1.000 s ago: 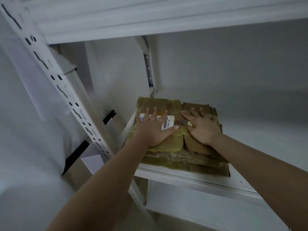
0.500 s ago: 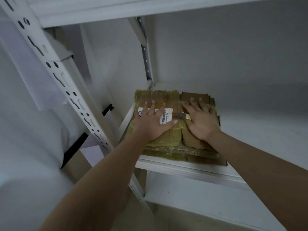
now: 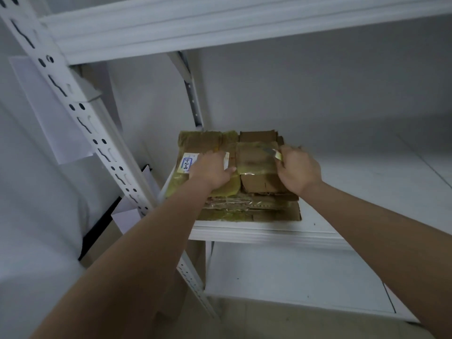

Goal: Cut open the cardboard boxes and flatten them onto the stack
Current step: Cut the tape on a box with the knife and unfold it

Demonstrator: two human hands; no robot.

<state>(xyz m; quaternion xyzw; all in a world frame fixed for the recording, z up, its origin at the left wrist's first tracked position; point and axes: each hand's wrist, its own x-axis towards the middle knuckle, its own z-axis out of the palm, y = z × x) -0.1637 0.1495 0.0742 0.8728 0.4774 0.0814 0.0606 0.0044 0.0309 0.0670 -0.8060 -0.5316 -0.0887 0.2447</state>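
Since half a second ago, both hands have slid from lying flat on top of the cardboard stack (image 3: 244,192) toward its sides, and the fingers have curled.

Left hand (image 3: 210,167): rests on the left half of the top flattened box (image 3: 208,143), fingers bent down over the far part, thumb out to the right; whether the grip is clamped on the card I cannot tell. It half covers a white label (image 3: 187,162) with handwriting.

Right hand (image 3: 297,168): fingers curled over the right edge of the stack, grip clamped on a small cutter (image 3: 274,151), blade end pointing left over the taped flap.

Stack lies on the white shelf (image 3: 342,192), at its left end, near the front edge, beside the perforated upright (image 3: 80,113). Yellowish tape covers much of the top box.
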